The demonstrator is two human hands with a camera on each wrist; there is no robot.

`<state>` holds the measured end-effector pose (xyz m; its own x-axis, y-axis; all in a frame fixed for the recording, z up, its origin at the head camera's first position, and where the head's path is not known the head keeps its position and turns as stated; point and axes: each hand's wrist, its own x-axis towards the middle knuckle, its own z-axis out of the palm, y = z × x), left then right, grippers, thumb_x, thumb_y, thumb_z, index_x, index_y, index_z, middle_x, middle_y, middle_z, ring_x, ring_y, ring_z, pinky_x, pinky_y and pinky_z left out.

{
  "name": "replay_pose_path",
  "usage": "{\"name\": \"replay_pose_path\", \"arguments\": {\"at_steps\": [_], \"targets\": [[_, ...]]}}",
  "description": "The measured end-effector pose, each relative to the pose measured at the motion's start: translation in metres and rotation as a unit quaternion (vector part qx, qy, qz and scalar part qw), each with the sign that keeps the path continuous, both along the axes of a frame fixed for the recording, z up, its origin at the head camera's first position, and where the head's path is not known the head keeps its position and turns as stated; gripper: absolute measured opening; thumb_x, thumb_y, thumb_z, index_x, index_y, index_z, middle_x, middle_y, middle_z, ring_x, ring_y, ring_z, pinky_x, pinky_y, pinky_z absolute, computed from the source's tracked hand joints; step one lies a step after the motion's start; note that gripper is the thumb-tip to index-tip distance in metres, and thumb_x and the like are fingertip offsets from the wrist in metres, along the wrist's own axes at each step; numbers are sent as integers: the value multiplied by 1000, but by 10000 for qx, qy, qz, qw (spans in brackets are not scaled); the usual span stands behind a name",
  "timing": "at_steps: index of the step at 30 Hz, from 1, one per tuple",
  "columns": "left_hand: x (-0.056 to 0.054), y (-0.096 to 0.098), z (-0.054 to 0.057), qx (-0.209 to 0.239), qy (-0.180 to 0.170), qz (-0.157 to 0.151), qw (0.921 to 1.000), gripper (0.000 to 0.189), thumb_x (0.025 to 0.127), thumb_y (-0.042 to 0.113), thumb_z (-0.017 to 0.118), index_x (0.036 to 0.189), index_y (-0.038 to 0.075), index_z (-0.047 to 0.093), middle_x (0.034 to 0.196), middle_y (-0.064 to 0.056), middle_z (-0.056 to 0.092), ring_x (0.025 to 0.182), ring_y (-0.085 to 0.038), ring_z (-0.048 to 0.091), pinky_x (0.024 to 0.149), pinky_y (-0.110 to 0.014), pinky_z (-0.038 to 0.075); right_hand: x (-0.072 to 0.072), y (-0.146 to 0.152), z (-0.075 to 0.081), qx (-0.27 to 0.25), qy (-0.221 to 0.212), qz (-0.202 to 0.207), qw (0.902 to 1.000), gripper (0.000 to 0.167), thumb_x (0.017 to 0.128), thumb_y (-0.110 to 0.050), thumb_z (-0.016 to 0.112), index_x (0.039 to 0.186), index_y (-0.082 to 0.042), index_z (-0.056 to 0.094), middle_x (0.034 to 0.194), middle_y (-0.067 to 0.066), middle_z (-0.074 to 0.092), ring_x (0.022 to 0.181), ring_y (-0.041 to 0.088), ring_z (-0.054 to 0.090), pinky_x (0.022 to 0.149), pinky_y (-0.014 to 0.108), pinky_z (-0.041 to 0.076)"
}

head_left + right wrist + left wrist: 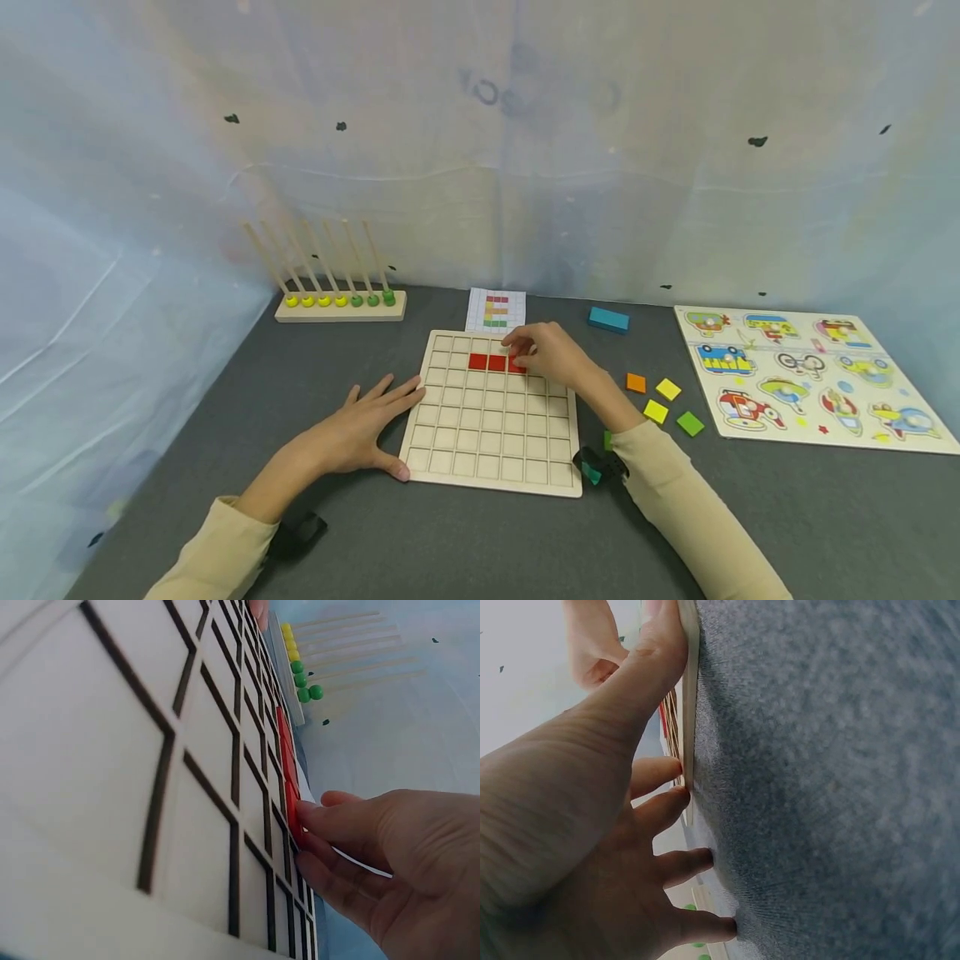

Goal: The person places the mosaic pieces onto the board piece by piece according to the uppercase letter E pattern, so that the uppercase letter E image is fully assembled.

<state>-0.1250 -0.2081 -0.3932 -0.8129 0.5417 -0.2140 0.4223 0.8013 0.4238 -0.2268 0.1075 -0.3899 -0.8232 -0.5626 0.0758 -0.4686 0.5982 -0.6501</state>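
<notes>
A wooden grid board (472, 446) lies flat in front of me, two red square tiles (477, 362) side by side in an upper row. My right hand (553, 354) pinches a third red tile (293, 814) with thumb and fingertips, at the cell just right of those two; the fingers partly hide it. Along the board's left edge rests my left hand (360, 433), fingers spread, its thumb at the lower corner. The left wrist view shows the thumb and some fingertips against the board's edge, the other fingertips on the dark tabletop.
Behind the board lies a printed pattern card (496, 321). Right of the board are an orange tile (635, 382), yellow tiles (668, 389) and green tiles (690, 423), one partly covered by the sleeve. A blue block (608, 320), a vehicle puzzle (813, 392) and a bead stand (341, 312) stand farther out.
</notes>
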Motion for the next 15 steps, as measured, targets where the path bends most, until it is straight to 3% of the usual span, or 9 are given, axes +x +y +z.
{"name": "replay_pose_path", "arguments": {"at_steps": [8,15], "targets": [[2,-1,-1,41,15,-17,10000,114,65,62,76,157,16,26,164,-6,16,148,-43,8,105,-76,7,3,8,3,-28,174,37,9998,23,95,-7,65,116,-1,70,100,7,72,94,21,66,82,34,55],[2,-1,-1,58,41,-35,10000,114,66,63,75,157,16,25,164,-7,16,148,-43,8,105,-76,6,7,42,13,60,410,-195,9989,25,96,-9,64,120,-3,69,107,9,71,97,23,66,83,39,54]]}}
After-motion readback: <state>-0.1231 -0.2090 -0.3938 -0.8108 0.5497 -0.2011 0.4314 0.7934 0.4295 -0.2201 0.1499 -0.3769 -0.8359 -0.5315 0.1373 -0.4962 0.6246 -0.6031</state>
